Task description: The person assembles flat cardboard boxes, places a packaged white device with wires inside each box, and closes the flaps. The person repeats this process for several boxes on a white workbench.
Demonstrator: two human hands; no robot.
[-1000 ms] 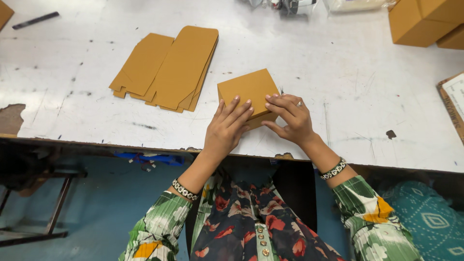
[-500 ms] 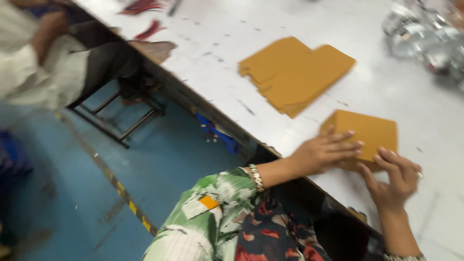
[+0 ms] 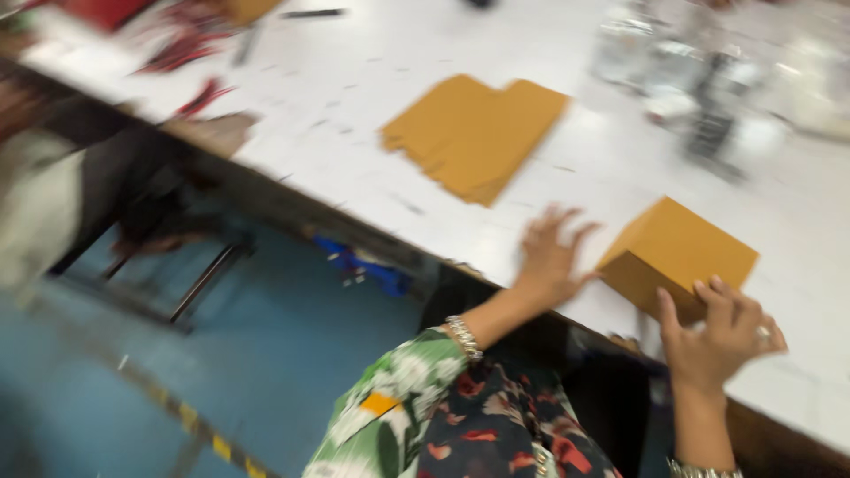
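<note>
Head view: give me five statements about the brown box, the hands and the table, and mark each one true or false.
1. The brown box stands on the white table. True.
2. The right hand touches the box's near end. True.
3. The left hand lifts the stack of flat brown cardboard. False: that hand lies open on the table beside the box, apart from the stack.
4. The flat cardboard lies on top of the box. False: it lies on the table, further from the person than the box.
5. Both hands wear gloves. False: they are bare, with a beaded bracelet at the left wrist.
</note>
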